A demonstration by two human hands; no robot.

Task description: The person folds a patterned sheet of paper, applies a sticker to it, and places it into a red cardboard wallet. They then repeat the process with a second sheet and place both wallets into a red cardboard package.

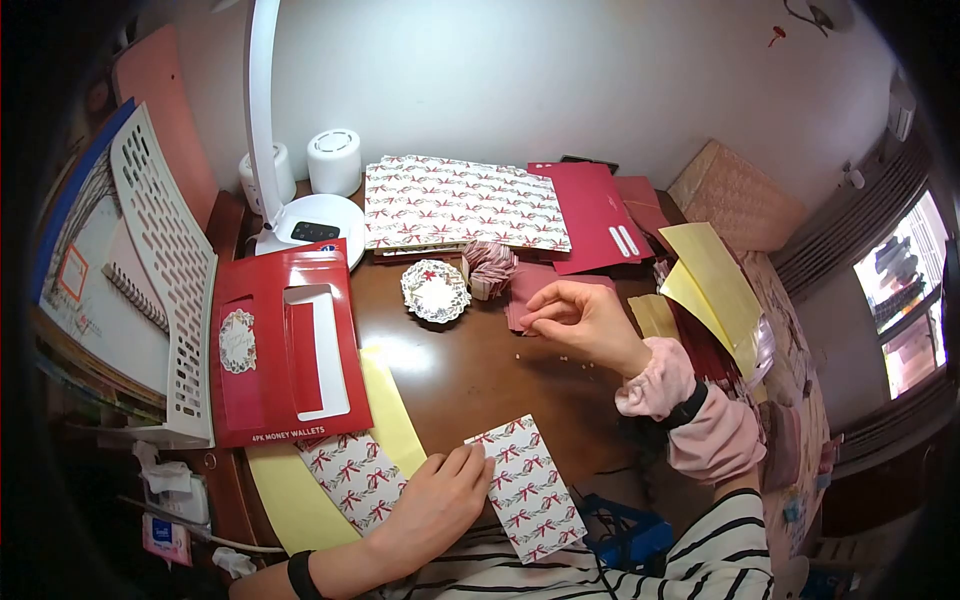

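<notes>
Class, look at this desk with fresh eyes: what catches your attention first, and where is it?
The bright red wallet pack at the left stands out first, with the bow-patterned sheet spread at the back of the table. Near the front edge, the left hand rests on a small matching card, while the right hand hovers mid-table, pinched shut.

A white paper wallet (pixel 527 488) printed with red bows and green sprigs is lying flat at the 6 o'clock edge of the brown table (pixel 480 385), its long side running from 11 o'clock to 5 o'clock; the left hand (pixel 440 505) is pressing fingertips on its 9 o'clock edge, while the right hand (pixel 580 318), at 1 o'clock from it, is pinching thumb and forefinger together
</notes>
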